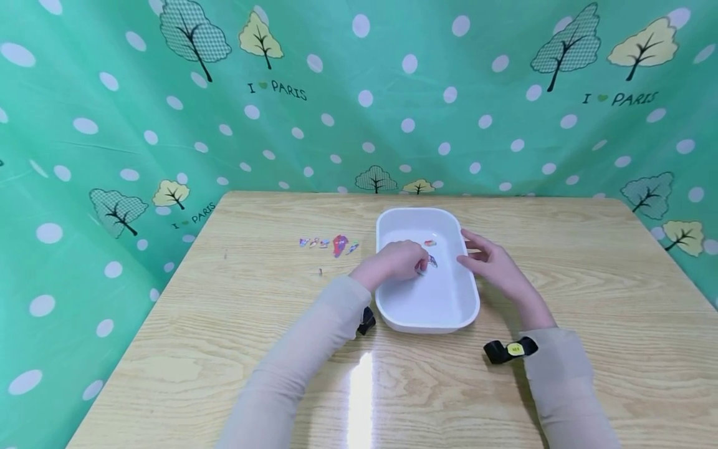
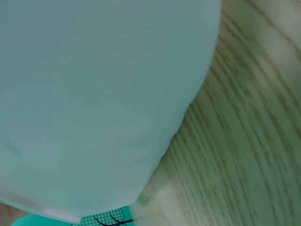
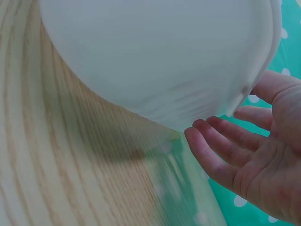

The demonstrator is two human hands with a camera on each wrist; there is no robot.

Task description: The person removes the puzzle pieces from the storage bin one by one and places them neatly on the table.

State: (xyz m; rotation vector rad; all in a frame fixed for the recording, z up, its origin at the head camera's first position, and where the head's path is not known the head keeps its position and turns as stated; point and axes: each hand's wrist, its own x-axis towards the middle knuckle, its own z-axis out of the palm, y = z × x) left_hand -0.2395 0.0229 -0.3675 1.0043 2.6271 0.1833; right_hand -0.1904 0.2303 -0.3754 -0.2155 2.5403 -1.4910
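Inside a white plastic basin, my left hand has its fingers curled downward. A small greyish piece shows at its fingertips, partly hidden. Beside them on the basin floor lies a small shiny, colourful piece, with a red and orange one farther back. At the basin's right side my right hand grips the rim, thumb at the edge and fingers against the outer wall. The right wrist view shows those fingers touching the basin from outside. A pale sleeve fills most of the left wrist view.
Left of the basin, several small colourful pieces lie in a row with a larger red and purple piece. A tiny piece lies nearer. The wooden table meets a green dotted curtain behind.
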